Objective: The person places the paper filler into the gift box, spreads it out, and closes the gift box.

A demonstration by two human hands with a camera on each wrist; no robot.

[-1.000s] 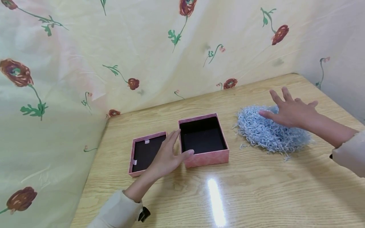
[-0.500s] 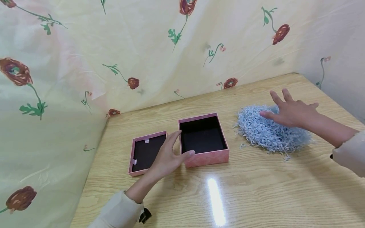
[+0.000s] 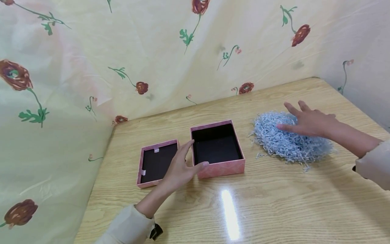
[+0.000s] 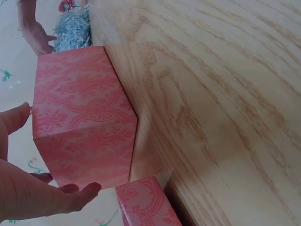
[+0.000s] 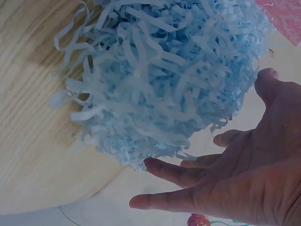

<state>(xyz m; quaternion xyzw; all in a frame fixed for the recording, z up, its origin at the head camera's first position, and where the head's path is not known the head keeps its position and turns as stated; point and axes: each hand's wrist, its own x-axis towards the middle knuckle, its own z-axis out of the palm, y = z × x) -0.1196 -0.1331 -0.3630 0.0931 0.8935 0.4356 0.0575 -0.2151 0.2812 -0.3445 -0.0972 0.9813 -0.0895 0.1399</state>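
Observation:
A pink patterned box (image 3: 220,168) with a black inside stands uncovered on the table. My left hand (image 3: 179,171) is at its near left corner, thumb by the front rim and fingers along the left side, relaxed rather than clamped. The left wrist view shows the fingertips (image 4: 94,188) right beside the box wall. Over a heap of light blue shredded paper (image 3: 286,144) my right hand (image 3: 313,122) is spread, palm down. In the right wrist view its fingers (image 5: 167,172) reach along the edge of the paper strips, gripping none.
Left of the box lies its shallow pink lid (image 3: 159,161), inside up, with small ribbon tabs; my left hand partly covers its corner. Flowered cloth (image 3: 164,61) hangs behind and left of the wooden table (image 3: 274,206).
My right hand has sunk slightly toward the shredded paper. My left hand stays at the box corner, and box, lid and paper have not moved.

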